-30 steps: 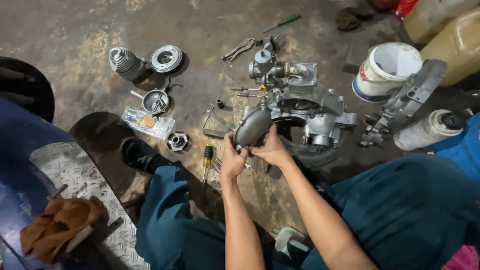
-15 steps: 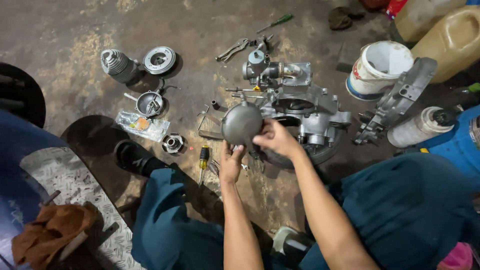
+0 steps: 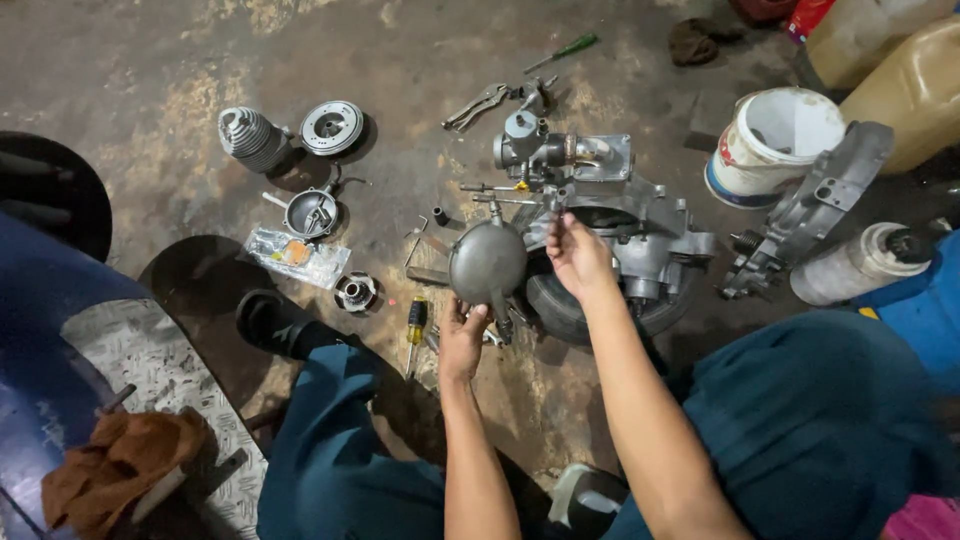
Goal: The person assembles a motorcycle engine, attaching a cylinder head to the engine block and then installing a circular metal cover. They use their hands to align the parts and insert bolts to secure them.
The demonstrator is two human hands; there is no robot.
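On the stained concrete floor [image 3: 150, 60], left hand [image 3: 462, 340] grasps the round grey metal cover [image 3: 487, 262] from below; right hand [image 3: 578, 255] pinches its upper edge. Behind stands the grey engine casing [image 3: 650, 240]; a yellow-handled screwdriver [image 3: 414, 322] lies just left.

jerrycan [image 3: 905, 90] – cut by right edge | tyre [image 3: 570, 310] – half hidden under engine [image 3: 640, 240]

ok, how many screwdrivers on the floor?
2. A green-handled screwdriver lies at the top, past the locking pliers. A yellow-and-black screwdriver lies beside the left hand. More may be hidden under the engine parts.
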